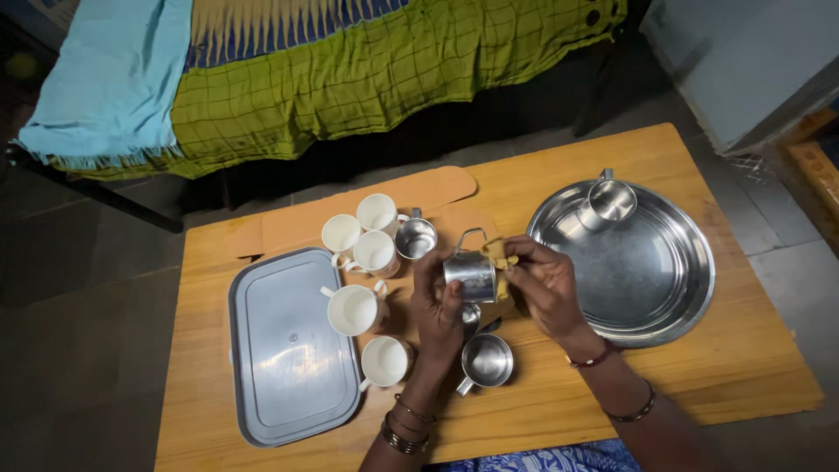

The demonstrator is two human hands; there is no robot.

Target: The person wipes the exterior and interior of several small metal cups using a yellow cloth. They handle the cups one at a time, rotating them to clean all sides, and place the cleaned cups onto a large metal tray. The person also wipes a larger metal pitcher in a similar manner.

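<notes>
My left hand [437, 306] grips a small steel cup [470, 273] by its side, held above the wooden table [559, 411]. My right hand [542, 284] pinches a yellow cloth [496, 252] against the cup's rim, next to its handle. Below the hands another steel cup [486, 360] stands on the table. A third steel cup [416, 238] stands by the white cups. A fourth steel cup [608, 203] sits on the far rim of the round steel plate [664, 280].
Several white ceramic cups [357, 309] stand in a cluster left of my hands. A grey rectangular tray [288, 350] lies at the table's left. Flat cardboard [384, 205] lies at the far edge. A bed with green checked cloth [350, 70] stands beyond the table.
</notes>
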